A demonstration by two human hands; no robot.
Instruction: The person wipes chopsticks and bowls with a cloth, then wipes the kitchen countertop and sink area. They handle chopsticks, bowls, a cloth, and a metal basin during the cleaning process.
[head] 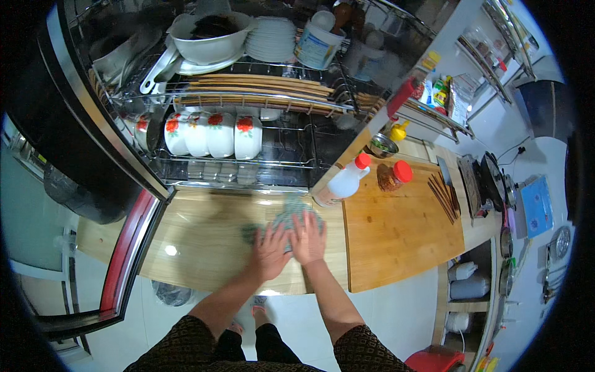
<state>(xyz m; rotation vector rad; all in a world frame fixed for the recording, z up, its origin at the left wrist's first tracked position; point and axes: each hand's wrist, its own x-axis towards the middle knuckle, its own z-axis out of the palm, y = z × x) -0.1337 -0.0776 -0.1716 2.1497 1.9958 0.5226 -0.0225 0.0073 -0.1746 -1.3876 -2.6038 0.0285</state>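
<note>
A grey-green cloth (289,210) lies bunched on the pale wood-grain countertop (204,251), before the open dish cabinet. My left hand (271,249) rests flat on its lower left part, fingers spread. Pressed on the cloth's right side is my right hand (308,238), also flat with fingers a little apart; the thumbs are close together. Neither hand is closed round the cloth, and part of it is hidden under them. A white plastic bottle with a red cap (343,182) stands just beyond, to the right.
Floral bowls (214,135), chopsticks (265,86) and stacked plates (271,39) fill the cabinet racks. Its open door (128,251) borders the left. On the right, a wooden board (395,232) holds a red-lidded jar (394,176), dark chopsticks (441,197) and a knife (445,171).
</note>
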